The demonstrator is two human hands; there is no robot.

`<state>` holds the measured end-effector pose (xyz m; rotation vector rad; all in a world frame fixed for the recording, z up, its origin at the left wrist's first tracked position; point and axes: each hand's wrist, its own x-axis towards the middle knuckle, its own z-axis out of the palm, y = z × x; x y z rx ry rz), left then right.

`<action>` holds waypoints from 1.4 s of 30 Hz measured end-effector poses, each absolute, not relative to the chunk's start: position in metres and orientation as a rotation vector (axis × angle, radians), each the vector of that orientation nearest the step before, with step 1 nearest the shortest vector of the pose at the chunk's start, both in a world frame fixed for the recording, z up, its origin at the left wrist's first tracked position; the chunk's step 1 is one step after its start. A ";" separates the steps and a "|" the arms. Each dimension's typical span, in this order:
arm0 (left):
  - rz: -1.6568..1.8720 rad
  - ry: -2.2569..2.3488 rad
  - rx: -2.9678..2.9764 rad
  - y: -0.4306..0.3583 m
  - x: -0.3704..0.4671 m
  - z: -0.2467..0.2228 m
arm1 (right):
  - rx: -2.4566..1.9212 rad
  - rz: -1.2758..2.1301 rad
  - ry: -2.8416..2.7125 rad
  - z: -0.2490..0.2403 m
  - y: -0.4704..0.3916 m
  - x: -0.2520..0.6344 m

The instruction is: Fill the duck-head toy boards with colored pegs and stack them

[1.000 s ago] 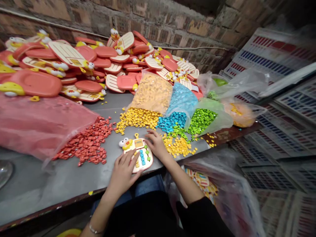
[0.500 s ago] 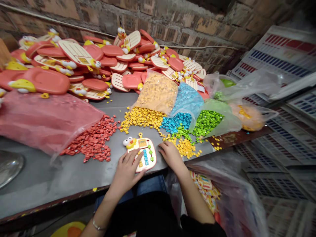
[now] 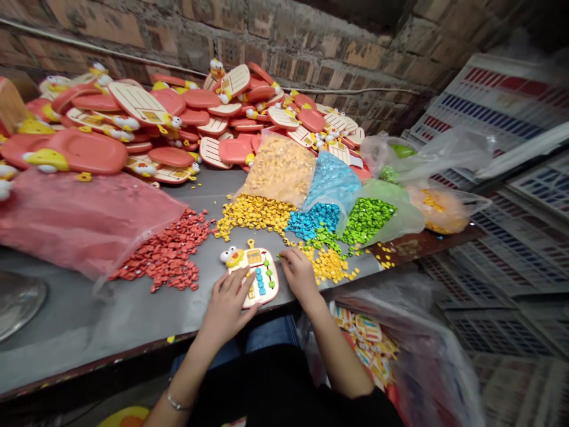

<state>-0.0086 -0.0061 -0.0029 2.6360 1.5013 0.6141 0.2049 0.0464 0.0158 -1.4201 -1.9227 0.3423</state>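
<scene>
A cream toy board [image 3: 271, 290] with a duck-like head and a red rim lies on the table before me. Rows of yellow, blue and green pieces sit on its face. My left hand [image 3: 227, 305] lies over the board's left part, fingers stretched across the face and thumb along the lower edge; it covers some of the left rows. Just off the board's upper right edge is my right hand [image 3: 302, 279], its fingers bent and tips close together. Anything small between those tips is hidden. Loose yellow pieces [image 3: 329, 265] lie beside the right hand.
Red pieces [image 3: 166, 255] spill from a pink bag [image 3: 89, 219] on the left. Yellow [image 3: 258, 214], blue [image 3: 313, 220] and green pieces [image 3: 368, 219] spread from bags behind the board. Many stacked toy boards [image 3: 186, 112] line the brick wall. A plastic bag [image 3: 400, 344] hangs below right.
My right hand has moved slightly left, closer to the board's upper right edge. The left hand stays on the board. The whole view has shifted a little.
</scene>
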 end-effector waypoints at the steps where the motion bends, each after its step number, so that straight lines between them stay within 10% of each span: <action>1: 0.618 1.505 2.638 -0.006 -0.009 -0.003 | -1.381 0.340 -1.951 0.016 0.056 0.198; 42: 0.683 1.517 2.677 -0.003 -0.009 -0.012 | -1.344 0.433 -2.039 0.007 -0.013 0.211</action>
